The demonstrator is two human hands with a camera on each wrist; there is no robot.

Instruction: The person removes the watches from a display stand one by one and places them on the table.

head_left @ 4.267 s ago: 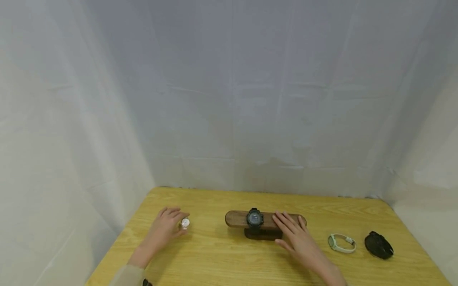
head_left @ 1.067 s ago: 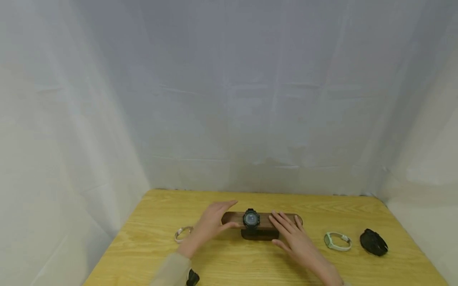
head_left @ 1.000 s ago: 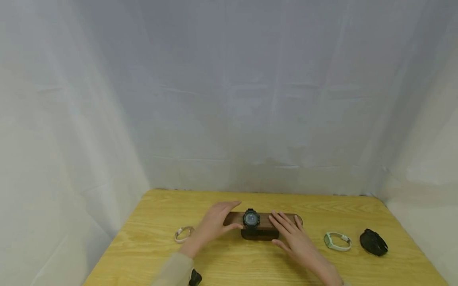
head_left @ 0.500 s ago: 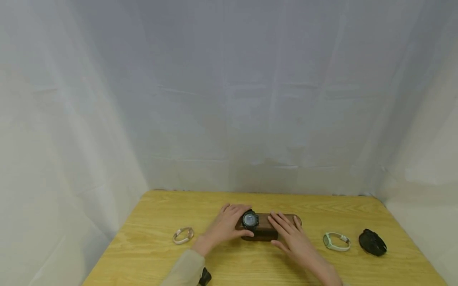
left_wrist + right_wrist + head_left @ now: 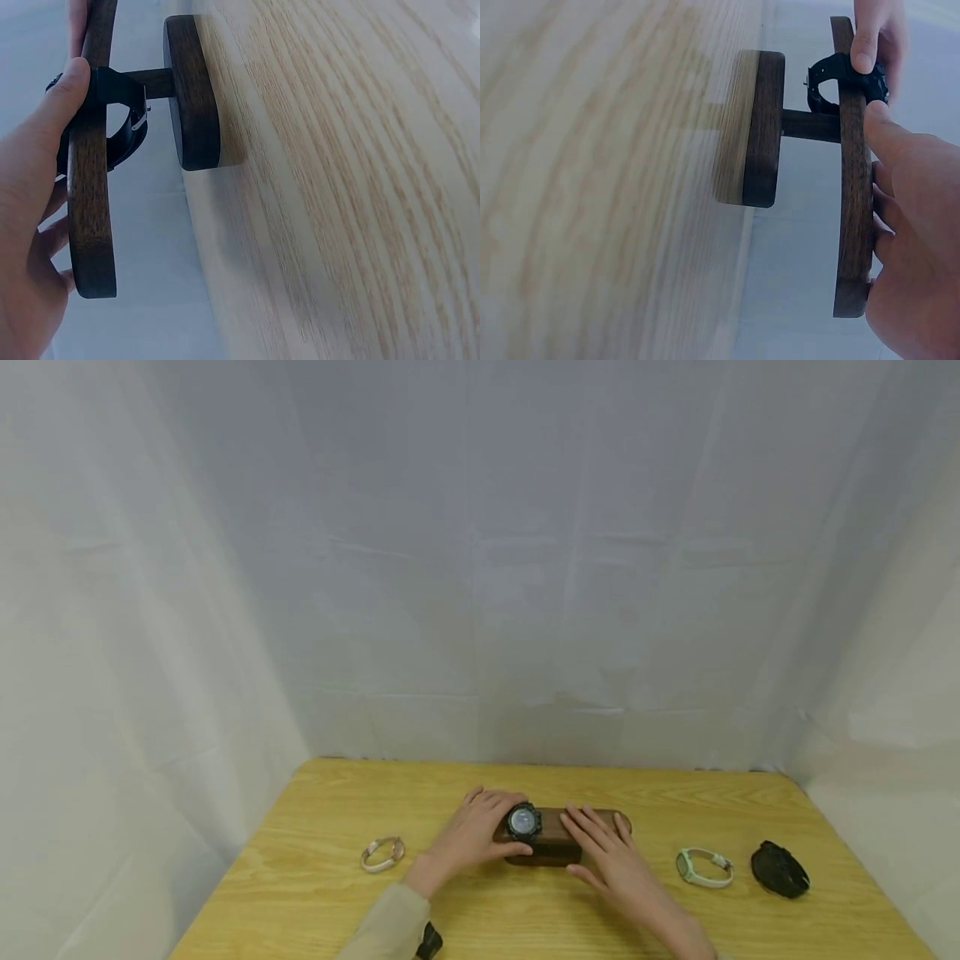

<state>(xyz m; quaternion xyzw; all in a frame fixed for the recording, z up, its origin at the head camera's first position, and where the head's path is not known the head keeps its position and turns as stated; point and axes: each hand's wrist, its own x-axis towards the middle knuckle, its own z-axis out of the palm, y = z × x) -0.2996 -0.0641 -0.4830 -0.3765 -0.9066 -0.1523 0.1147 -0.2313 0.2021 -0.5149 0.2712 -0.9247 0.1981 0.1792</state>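
Observation:
A dark wooden watch stand stands mid-table, its T-shaped bar raised on a post over a flat base. Looped around the bar is a black digital watch, left of the middle. My left hand reaches over the bar's left end and grips the watch between thumb and fingers; in the left wrist view the thumb presses at the strap. My right hand rests on the bar's right part, fingers laid across its top. The right wrist view shows that hand along the bar.
A white-banded watch lies to the left on the wooden table. On the right lie a pale green watch and a black watch-like item. A white curtain surrounds the table's back and sides.
My left hand has left the white-banded watch, moved right to the stand and taken hold of the black watch. The black watch has shifted slightly. My right hand stays on the bar.

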